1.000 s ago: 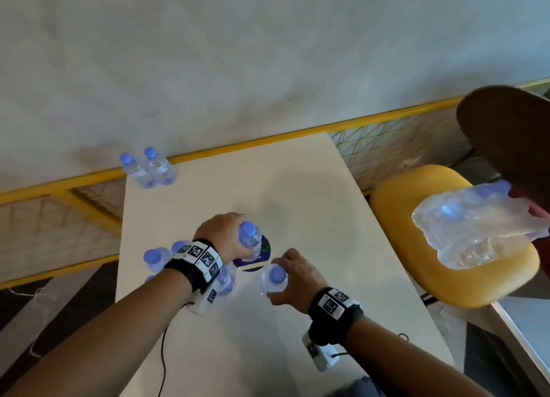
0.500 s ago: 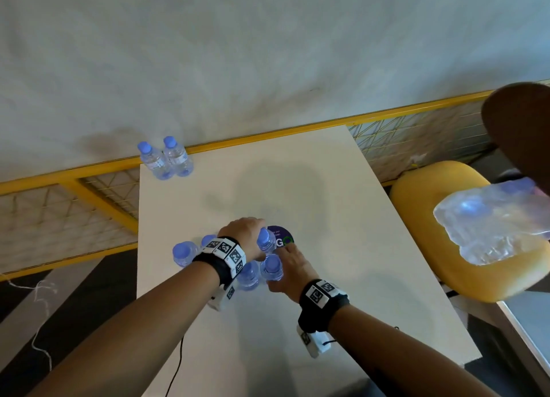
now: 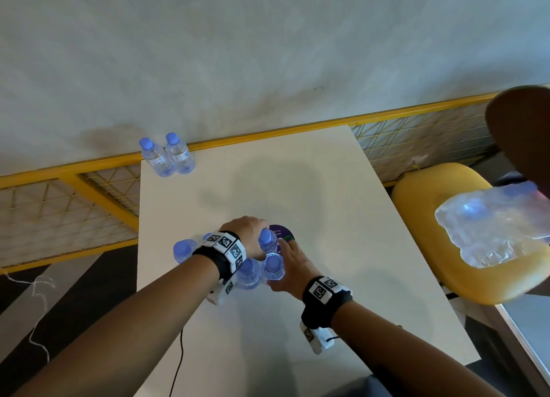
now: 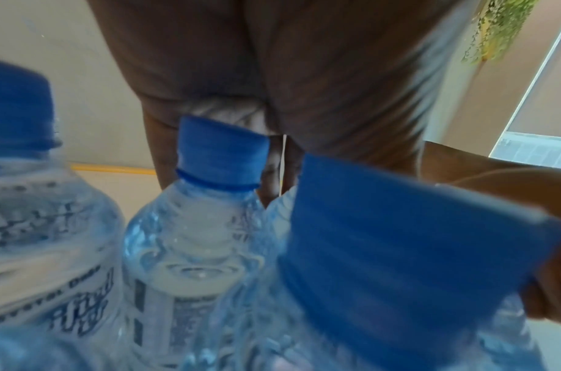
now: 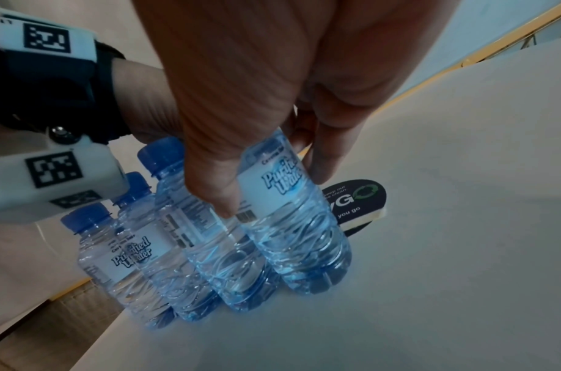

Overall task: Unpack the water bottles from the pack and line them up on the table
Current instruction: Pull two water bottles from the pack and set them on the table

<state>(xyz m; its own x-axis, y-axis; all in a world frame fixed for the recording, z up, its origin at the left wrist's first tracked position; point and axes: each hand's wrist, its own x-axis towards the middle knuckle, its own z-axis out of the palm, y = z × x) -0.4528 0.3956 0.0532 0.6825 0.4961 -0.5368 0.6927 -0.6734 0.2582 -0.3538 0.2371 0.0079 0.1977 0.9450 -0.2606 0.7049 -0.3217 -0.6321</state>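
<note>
Blue-capped bottle [image 5: 292,213] gripped by right hand [image 3: 293,267], left hand [image 3: 248,235] curled round neighbouring bottle [image 3: 268,243], white table [image 3: 342,247]

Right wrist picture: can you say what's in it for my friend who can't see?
A right hand grips a small water bottle standing on a pale table, at the end of a row of more blue-capped bottles. A dark round sticker lies on the table behind it.
</note>
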